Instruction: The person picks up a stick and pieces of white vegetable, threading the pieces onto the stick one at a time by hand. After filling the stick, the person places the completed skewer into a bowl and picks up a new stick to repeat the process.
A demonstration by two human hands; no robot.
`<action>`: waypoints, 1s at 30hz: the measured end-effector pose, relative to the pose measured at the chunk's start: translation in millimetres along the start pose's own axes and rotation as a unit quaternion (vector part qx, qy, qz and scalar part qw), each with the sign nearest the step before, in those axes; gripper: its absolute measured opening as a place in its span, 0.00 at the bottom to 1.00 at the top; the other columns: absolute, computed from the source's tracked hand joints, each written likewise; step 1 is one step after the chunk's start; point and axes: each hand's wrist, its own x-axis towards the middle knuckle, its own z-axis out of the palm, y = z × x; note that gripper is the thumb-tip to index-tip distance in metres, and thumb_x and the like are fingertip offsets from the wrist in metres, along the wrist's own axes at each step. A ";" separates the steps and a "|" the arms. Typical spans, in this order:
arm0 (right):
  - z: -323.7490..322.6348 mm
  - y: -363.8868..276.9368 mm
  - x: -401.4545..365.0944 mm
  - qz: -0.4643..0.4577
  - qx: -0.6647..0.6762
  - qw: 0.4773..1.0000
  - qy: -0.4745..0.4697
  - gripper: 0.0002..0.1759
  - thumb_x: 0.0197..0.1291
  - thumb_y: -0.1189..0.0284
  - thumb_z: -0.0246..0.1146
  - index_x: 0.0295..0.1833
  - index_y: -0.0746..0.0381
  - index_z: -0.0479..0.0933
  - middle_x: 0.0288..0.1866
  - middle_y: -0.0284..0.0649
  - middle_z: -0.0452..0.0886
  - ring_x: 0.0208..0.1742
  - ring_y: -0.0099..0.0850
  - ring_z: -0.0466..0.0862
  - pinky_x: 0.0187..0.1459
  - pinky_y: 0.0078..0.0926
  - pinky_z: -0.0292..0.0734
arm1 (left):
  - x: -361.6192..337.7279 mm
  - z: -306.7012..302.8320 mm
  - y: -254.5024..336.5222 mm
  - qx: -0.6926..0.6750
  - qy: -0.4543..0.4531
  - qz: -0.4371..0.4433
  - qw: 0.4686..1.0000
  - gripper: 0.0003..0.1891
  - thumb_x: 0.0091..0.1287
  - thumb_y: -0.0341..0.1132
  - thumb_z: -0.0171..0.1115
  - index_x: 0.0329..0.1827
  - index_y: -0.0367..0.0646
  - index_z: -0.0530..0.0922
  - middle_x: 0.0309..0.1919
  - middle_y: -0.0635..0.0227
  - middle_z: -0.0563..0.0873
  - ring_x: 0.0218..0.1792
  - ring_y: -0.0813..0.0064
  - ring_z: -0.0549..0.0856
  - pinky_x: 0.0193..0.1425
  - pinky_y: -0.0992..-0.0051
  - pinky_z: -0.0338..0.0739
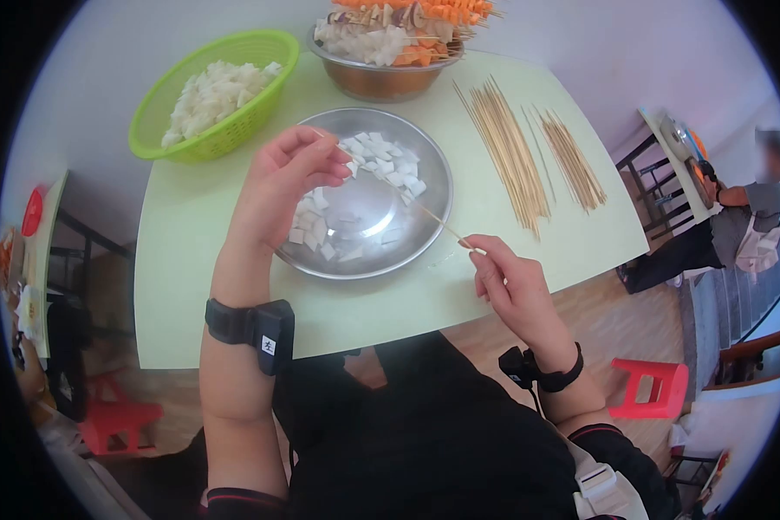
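Observation:
Over the left part of a round steel tray (442, 204), my left hand (293, 178) pinches a small white piece (351, 165) between thumb and fingers, near the far end of a thin wooden skewer (438, 218). The skewer's near end is in the closed fingers of my right hand (507, 282), just off the tray's right front rim. White cut pieces (383, 158) lie in the tray, at its back and along its left side. How far the skewer passes through the held piece is too small to tell.
A green basket (256, 117) of white pieces stands back left. Behind the tray is a metal bowl (381, 82) heaped with filled skewers. Two bundles of bare skewers (507, 156) lie on the table's right side. A person (737, 208) stands at another table far right; red stools (654, 388) are on the floor.

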 end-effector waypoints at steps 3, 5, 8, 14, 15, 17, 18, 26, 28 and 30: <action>-4.2 6.6 -2.4 0.048 0.013 0.998 0.031 0.09 0.67 0.73 0.53 0.49 0.61 0.73 0.20 0.39 0.74 0.24 0.27 0.78 0.29 0.24 0.72 | 0.1 4.2 0.7 0.054 0.004 -0.008 0.999 0.11 0.67 0.36 0.59 0.44 0.38 0.77 0.35 0.65 0.84 0.36 0.77 0.83 0.43 0.79 0.77; -5.6 21.6 -3.4 0.029 0.042 0.996 0.078 0.08 0.67 0.72 0.52 0.48 0.62 0.74 0.21 0.37 0.73 0.24 0.25 0.75 0.29 0.22 0.70 | 1.6 3.9 -3.7 0.119 0.000 0.001 0.993 0.11 0.67 0.37 0.59 0.45 0.37 0.77 0.35 0.65 0.84 0.36 0.78 0.83 0.43 0.79 0.76; -15.6 36.3 -10.4 0.058 0.148 0.984 0.083 0.09 0.68 0.71 0.51 0.45 0.63 0.75 0.23 0.31 0.69 0.25 0.19 0.69 0.29 0.18 0.65 | 1.1 1.2 -8.0 0.208 -0.009 0.005 0.978 0.12 0.66 0.37 0.61 0.45 0.37 0.77 0.35 0.65 0.84 0.36 0.79 0.82 0.42 0.80 0.75; -13.2 52.3 -19.3 0.128 0.310 0.941 0.035 0.12 0.69 0.69 0.50 0.41 0.63 0.77 0.23 0.22 0.61 0.26 0.12 0.59 0.28 0.12 0.55 | 4.3 20.7 16.0 0.333 -0.095 -0.009 0.938 0.10 0.64 0.33 0.63 0.43 0.36 0.79 0.35 0.68 0.84 0.36 0.80 0.81 0.42 0.79 0.75; -13.0 53.1 -19.9 0.130 0.331 0.934 0.041 0.12 0.69 0.70 0.50 0.41 0.63 0.77 0.23 0.22 0.61 0.26 0.12 0.59 0.27 0.12 0.55 | 7.6 26.2 20.8 0.397 -0.126 -0.006 0.909 0.09 0.63 0.32 0.64 0.42 0.35 0.79 0.35 0.69 0.84 0.37 0.80 0.81 0.42 0.78 0.76; -9.9 56.0 -18.9 0.121 0.348 0.928 0.047 0.12 0.69 0.69 0.50 0.43 0.63 0.77 0.22 0.21 0.61 0.25 0.12 0.59 0.27 0.12 0.54 | 17.8 38.0 21.2 0.470 -0.124 -0.004 0.874 0.08 0.61 0.30 0.63 0.41 0.36 0.80 0.35 0.68 0.84 0.36 0.79 0.81 0.42 0.78 0.76; -8.3 57.3 -18.7 0.114 0.358 0.925 0.055 0.12 0.69 0.69 0.50 0.45 0.63 0.77 0.22 0.21 0.61 0.25 0.11 0.58 0.27 0.12 0.54 | 24.3 42.5 19.3 0.532 -0.124 0.001 0.838 0.08 0.60 0.28 0.63 0.41 0.36 0.81 0.35 0.68 0.84 0.35 0.78 0.81 0.42 0.78 0.76; -10.1 63.2 -29.7 0.062 0.348 0.935 0.033 0.14 0.70 0.67 0.50 0.52 0.63 0.75 0.19 0.21 0.61 0.23 0.12 0.58 0.26 0.14 0.54 | 67.9 43.6 -33.7 0.615 -0.146 0.032 0.774 0.10 0.54 0.26 0.65 0.40 0.38 0.82 0.33 0.66 0.81 0.34 0.74 0.81 0.40 0.75 0.77; -11.1 63.5 -29.9 0.059 0.343 0.937 0.024 0.14 0.70 0.67 0.50 0.51 0.63 0.75 0.19 0.22 0.61 0.23 0.12 0.58 0.25 0.14 0.54 | 70.2 44.4 -35.1 0.635 -0.132 0.014 0.761 0.10 0.54 0.26 0.65 0.39 0.37 0.82 0.33 0.66 0.81 0.34 0.74 0.81 0.40 0.75 0.77; -11.5 64.5 -29.7 0.051 0.348 0.936 0.022 0.14 0.70 0.66 0.50 0.51 0.63 0.75 0.19 0.22 0.60 0.24 0.12 0.58 0.26 0.14 0.54 | 71.3 41.5 -35.2 0.626 -0.126 -0.001 0.770 0.09 0.54 0.26 0.65 0.38 0.38 0.82 0.32 0.65 0.82 0.34 0.74 0.81 0.41 0.75 0.77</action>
